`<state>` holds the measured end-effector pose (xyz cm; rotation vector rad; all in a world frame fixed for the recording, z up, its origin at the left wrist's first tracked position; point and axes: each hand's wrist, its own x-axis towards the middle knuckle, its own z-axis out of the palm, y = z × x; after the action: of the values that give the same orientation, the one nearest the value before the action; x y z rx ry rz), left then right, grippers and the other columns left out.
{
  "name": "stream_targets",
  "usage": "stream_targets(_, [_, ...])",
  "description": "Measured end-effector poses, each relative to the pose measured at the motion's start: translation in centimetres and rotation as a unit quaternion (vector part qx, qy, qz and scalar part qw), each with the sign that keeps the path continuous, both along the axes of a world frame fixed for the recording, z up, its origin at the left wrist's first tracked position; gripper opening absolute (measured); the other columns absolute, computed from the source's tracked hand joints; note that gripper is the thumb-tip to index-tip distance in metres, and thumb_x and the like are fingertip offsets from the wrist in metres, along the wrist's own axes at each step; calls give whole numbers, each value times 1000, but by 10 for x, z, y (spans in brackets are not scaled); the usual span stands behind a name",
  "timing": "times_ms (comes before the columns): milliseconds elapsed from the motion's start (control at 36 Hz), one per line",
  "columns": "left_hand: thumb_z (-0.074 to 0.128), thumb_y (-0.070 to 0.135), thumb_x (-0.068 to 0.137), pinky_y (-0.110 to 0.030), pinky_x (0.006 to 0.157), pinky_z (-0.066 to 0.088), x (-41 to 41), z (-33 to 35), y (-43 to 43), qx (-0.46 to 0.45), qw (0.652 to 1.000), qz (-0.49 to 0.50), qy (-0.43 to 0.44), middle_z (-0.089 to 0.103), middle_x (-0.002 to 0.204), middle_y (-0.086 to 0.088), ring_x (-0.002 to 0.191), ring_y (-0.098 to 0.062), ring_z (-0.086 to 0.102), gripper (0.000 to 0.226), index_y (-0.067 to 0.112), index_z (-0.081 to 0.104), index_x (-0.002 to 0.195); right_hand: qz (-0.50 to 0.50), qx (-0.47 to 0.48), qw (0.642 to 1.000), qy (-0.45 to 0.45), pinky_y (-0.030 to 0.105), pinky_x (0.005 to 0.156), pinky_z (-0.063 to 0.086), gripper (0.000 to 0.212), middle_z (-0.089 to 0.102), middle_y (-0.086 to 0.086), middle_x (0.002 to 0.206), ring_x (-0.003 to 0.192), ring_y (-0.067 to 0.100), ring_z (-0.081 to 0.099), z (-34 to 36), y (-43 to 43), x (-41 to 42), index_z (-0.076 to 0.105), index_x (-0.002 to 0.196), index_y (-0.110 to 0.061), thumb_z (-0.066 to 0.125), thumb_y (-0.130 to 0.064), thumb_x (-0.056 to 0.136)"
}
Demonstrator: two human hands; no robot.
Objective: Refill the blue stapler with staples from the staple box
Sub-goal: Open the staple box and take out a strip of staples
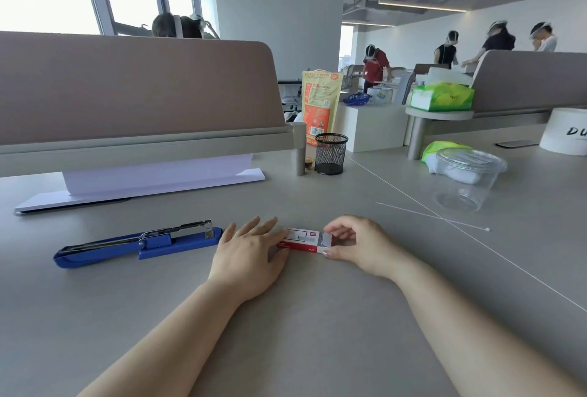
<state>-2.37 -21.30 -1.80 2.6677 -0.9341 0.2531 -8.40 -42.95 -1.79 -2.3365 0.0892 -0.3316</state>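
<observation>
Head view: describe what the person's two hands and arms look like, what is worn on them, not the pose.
Both the left hand and the right hand are bare: no gloves, and no rings, watch or bracelet show. The forearms are bare to the bottom edge of the picture, with no sleeve in view. The fingernails that show look short and unpainted. No markings, cables or straps appear on either arm.

A black mesh pen cup (330, 154) stands on the grey desk (317, 317) beside the partition post, with an orange-and-yellow pouch (320, 101) upright behind it. A white paper stack (139, 187) lies along the base of the desk partition (136, 88). To the right, a lidded clear plastic tub (467, 179) stands near a thin white cable tie (435, 216), and a green tissue pack (441, 97) sits on a raised shelf.
</observation>
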Motion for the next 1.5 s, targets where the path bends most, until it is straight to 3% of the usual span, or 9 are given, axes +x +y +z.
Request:
stream_targets(139, [38,52,88,-41,118,6,1,-1,0,-11,999,-33,-24,23,153,14,143,-11,13,49,39,35,135,4,10,1000,-6,36,93,49,36,64,-11,97,95,8,60,-3,0,2,60,94,-38,80,-31,65])
stream_targets(222, [25,59,84,-40,118,4,2,-2,-2,5,996,-88,-30,18,154,16,143,-9,9,58,39,28,139,4,17,1000,-24,32,92,49,40,60,-18,96,95,5,59,-4,3,3,62,104,-33,78,-31,67])
stream_targets(333, [11,65,77,-40,117,4,3,-4,-1,19,993,-115,-14,21,152,20,142,-6,9,66,44,25,138,21,-4,999,-38,35,92,49,33,58,-15,96,95,9,59,-4,3,3,66,101,-32,76,-28,70])
stream_targets(500, [28,54,89,-41,117,8,2,-3,0,13,997,-81,-7,30,148,23,142,-9,14,46,46,31,135,7,11,999,-41,34,91,51,27,60,-13,96,92,7,61,-2,0,1,62,87,-42,74,-24,70])
stream_targets(806, [28,53,84,-36,115,16,5,-6,-1,-31,996,-87,0,42,143,16,139,-9,25,51,41,41,131,-13,-14,999,-45,38,85,52,22,56,-12,89,82,10,59,-7,3,6,59,72,-42,64,-20,73])
stream_targets(972, [30,52,88,-34,115,17,7,-8,-3,-35,996,-84,2,43,142,15,138,-10,27,46,40,43,130,-6,-5,999,-47,38,86,51,10,58,-6,91,85,15,59,-5,5,6,63,77,-38,66,-28,76])
stream_targets(1111, [30,52,89,-35,115,20,8,-9,-3,-41,995,-87,0,45,141,13,137,-11,29,45,39,45,129,-8,-17,999,-38,31,84,49,9,56,-10,89,82,10,57,-5,6,9,64,84,-31,66,-24,78])
stream_targets(1250, [14,61,81,-36,113,26,8,-10,-4,-56,995,-87,-10,49,137,13,135,-11,33,61,38,49,126,-17,-21,999,-27,32,83,50,9,60,-7,92,83,11,59,-4,7,11,65,87,-27,65,-23,78])
stream_targets(1500, [31,51,87,-36,112,26,6,-8,-5,-65,994,-86,-7,52,135,10,133,-13,36,45,35,52,124,-3,-64,998,22,27,83,45,18,60,1,106,94,15,57,7,10,12,63,101,-23,61,-25,83])
